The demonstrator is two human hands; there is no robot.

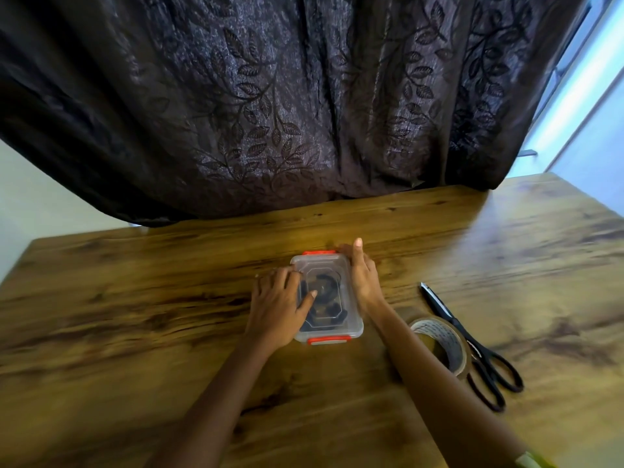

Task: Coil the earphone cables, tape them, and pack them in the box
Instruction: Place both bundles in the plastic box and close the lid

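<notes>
left hand (275,307) fingers spread, pressing lidded clear box (322,265); right hand (363,276) straight-fingered along its right edge. coiled earphone cables (326,317) inside. tape roll (439,334), scissors (450,317) right of right hand.

Tape (436,332), scissors (454,320) right of box (351,327)

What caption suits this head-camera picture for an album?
Left hand and right hand rest on the lidded clear box of coiled cables; tape roll and scissors lie to its right.

Through the box (354,325) lid the cables (332,281) are only dark blurred shapes, partly hidden under the left hand (275,307).
</notes>
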